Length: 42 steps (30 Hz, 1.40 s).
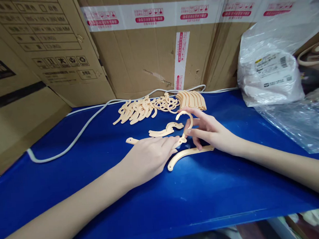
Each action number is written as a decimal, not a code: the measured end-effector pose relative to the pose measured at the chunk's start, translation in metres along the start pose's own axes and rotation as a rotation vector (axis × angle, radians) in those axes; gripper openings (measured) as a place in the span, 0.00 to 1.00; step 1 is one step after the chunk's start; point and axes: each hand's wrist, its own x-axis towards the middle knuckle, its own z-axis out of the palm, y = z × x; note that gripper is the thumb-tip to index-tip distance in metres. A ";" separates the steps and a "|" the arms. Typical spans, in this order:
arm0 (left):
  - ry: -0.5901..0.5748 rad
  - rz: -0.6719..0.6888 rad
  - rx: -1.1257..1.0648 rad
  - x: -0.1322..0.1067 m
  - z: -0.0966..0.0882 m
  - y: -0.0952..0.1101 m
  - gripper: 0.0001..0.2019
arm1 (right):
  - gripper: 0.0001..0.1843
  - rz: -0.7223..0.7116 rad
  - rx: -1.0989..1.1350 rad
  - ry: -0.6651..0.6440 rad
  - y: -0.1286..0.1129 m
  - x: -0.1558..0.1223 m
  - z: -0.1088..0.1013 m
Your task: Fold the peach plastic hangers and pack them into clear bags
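On the blue table my left hand lies palm down, fingers pressed on a beige plastic hanger arm whose end sticks out to the left. My right hand pinches a beige hook piece between thumb and fingers, its lower end meeting the arm by my left fingertips. A second curved hanger arm lies under my right hand. A loose pair of curved beige parts rests just beyond my hands.
A pile of beige hanger parts and a stack of arms lie at the table's back. A white cable runs along the left. Cardboard boxes wall the back and left. Clear plastic bags sit at right.
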 end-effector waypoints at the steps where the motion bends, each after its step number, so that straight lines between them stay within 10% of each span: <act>1: 0.002 -0.006 -0.004 0.000 0.000 0.000 0.15 | 0.26 -0.003 -0.008 0.002 0.000 0.000 0.000; 19: -0.095 -0.064 -0.035 0.000 0.001 0.000 0.15 | 0.26 0.028 0.016 -0.014 0.002 -0.002 0.004; 42: -0.211 -0.560 -0.639 0.014 -0.010 -0.001 0.11 | 0.09 -0.122 -0.162 -0.016 0.000 -0.006 0.010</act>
